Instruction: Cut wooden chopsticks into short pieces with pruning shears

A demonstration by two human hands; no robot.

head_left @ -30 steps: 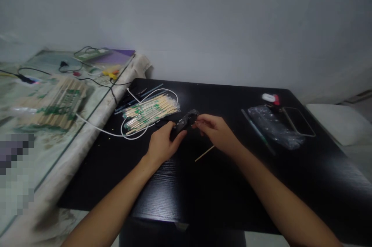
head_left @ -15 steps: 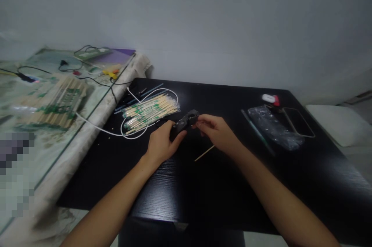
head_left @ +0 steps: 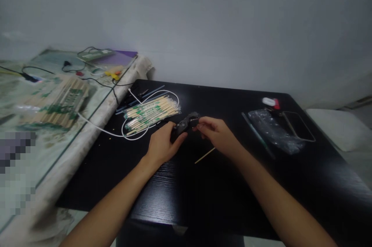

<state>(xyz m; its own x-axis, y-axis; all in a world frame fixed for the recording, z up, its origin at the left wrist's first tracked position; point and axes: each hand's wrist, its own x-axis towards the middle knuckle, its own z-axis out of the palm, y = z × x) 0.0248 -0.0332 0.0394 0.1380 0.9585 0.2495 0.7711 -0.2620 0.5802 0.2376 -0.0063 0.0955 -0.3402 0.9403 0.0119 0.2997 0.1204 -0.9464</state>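
My left hand [head_left: 161, 142] is closed around one end of a dark, curved black object [head_left: 188, 121], whose exact kind I cannot make out. At the object's other end, my right hand [head_left: 216, 130] has thumb and fingers pinched together on it. Both hands are held over the black table [head_left: 186, 196]. Below the right hand shows a thin wooden stick [head_left: 205, 156], its upper end hidden behind that hand. Just left of the black object lie several wrapped chopsticks [head_left: 152, 113] in clear plastic with green print.
A white cable [head_left: 99, 126] loops around the wrapped chopsticks. On the right are a clear plastic bag [head_left: 273, 128], a phone [head_left: 298, 125] and a small white-and-red item [head_left: 270, 102]. A glass-topped table [head_left: 20, 111] at left holds another chopstick bundle [head_left: 62, 101] and cords.
The view has shifted slightly. Both hands keep their hold on the black object, which appears marginally turned near the right fingers.
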